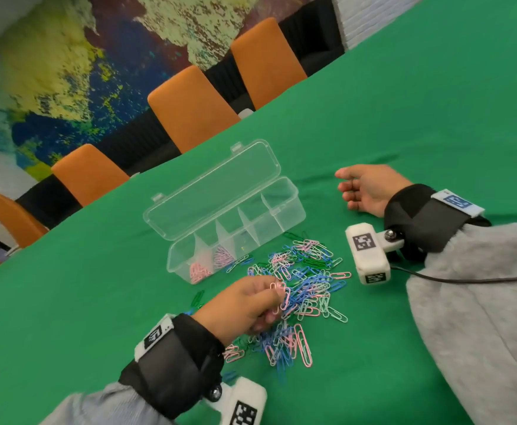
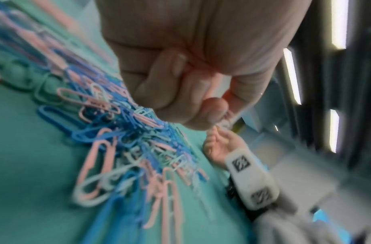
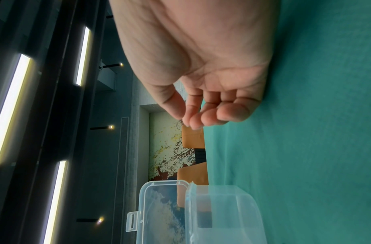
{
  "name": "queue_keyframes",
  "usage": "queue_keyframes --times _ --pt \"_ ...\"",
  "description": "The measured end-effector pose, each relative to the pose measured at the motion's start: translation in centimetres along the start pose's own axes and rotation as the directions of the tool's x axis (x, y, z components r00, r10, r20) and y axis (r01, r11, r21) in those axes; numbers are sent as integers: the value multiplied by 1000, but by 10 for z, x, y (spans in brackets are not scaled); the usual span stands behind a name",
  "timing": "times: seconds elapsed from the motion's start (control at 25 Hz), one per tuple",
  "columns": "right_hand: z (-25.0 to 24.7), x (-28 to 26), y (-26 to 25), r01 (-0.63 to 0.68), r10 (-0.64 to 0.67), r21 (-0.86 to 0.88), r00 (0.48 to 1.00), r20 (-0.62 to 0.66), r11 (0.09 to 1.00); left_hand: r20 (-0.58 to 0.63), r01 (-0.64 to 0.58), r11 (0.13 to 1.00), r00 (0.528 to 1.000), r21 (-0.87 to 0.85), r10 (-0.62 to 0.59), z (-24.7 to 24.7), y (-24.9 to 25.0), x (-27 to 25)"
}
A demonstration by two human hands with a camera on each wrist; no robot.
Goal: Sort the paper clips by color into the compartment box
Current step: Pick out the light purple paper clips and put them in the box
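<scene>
paper clips (image 1: pixel 300 289): mixed loose heap on the green table (image 1: pixel 404 118) just in front of the compartment box (image 1: pixel 235 216) (lid open, pink clips in its two leftmost cells) | left hand (image 1: pixel 245 305): over the heap, pinching pink clips | right hand (image 1: pixel 364 188): right of the box, resting on the table, fingers loosely curled, holding nothing

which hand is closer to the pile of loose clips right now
Left. The left hand is over the pile of loose clips, pinching pink clips. The right hand rests on the cloth beyond it, apart.
</scene>
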State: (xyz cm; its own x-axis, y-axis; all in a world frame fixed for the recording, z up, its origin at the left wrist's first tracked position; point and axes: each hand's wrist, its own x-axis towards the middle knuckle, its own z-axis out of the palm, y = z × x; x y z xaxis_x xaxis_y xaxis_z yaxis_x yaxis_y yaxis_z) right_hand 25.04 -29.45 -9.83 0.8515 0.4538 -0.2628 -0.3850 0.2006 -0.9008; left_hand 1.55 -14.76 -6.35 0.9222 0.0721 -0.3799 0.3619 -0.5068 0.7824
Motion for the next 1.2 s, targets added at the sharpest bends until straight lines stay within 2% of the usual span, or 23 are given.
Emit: queue_keyframes --times 0.04,0.08,0.16,0.24,0.36,0.44,0.56,0.68,0.76,0.84,0.92,1.0,1.2 --pt "-2 1 1 -6 6 0 1000 -5 1000 -2 -8 966 1000 -258 7 -5 -4 -1" --pt "-1 2 1 -8 8 -3 1000 -4 1000 -13 -33 886 999 -463 30 -13 -9 -3" --pt "-2 3 2 -12 13 2 1000 -5 1000 -45 -98 680 994 -726 96 -25 -18 -5" --pt "-3 5 2 -15 15 12 1000 -3 1000 -116 -179 542 982 -821 148 -37 -27 -8" --pt "-4 5 3 -23 23 7 1000 7 1000 -212 -257 489 966 -833 146 -61 -35 -14" --pt "-5 5 5 -26 26 0 1000 10 1000 -285 -291 501 954 -815 90 -86 -34 -18" --pt "-3 4 2 -29 29 0 1000 10 1000 -404 -287 622 913 -729 -52 -133 -35 -20" --pt "-1 3 1 -26 27 -8 1000 17 1000 -405 -97 738 879 -667 -251 -165 -46 -11" --pt "-3 2 1 -23 23 0 1000 15 1000 -409 89 812 829 -577 -381 -173 -51 0" --pt "-3 2 1 -19 19 -1 1000 15 1000 -422 260 859 785 -441 -454 -176 -49 7" --pt "-3 3 0 -23 23 -2 1000 20 1000 -439 362 873 759 -327 -480 -182 -46 12" --pt "-3 4 0 -24 24 4 999 21 1000 -465 360 880 750 -309 -470 -188 -41 13" --pt "-3 5 1 -36 36 10 999 33 999 -506 200 888 760 -414 -407 -180 -24 21"
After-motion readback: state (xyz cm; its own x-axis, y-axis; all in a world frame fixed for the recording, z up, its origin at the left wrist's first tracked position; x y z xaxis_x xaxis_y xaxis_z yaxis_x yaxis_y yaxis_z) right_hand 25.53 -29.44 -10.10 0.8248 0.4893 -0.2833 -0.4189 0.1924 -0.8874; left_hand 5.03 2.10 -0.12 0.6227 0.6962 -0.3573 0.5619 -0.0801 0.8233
